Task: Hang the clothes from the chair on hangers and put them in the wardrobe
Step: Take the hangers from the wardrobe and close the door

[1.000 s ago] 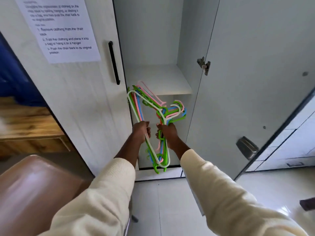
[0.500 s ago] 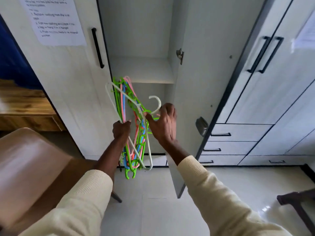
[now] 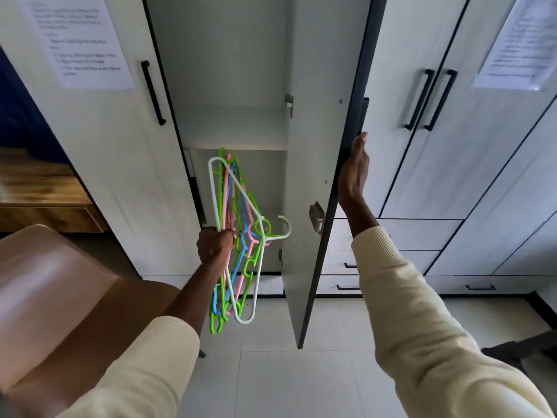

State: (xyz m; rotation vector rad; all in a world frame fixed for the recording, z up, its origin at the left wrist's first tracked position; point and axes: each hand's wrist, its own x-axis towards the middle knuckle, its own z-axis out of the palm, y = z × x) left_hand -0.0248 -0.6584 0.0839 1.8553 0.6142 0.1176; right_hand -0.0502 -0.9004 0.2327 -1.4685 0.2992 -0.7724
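Note:
My left hand (image 3: 215, 244) grips a bundle of plastic hangers (image 3: 233, 194), white, green, pink and blue, hanging in front of the open wardrobe compartment. My right hand (image 3: 354, 173) lies with straight fingers against the outer edge of the open wardrobe door (image 3: 313, 146), apart from the hangers. The brown chair (image 3: 60, 297) stands at the lower left; I see no clothes on the part in view.
A shelf (image 3: 232, 128) crosses the open compartment. Closed doors with black handles (image 3: 431, 101) and drawers (image 3: 416, 233) fill the right. A printed sheet (image 3: 81, 40) is stuck on the left door. A wooden desk (image 3: 36, 191) is at the far left, a dark object (image 3: 524, 348) at the right floor.
My right hand let go of the hangers and moved right and up onto the door's edge. The left hand now holds the whole bundle alone. The view shifted right.

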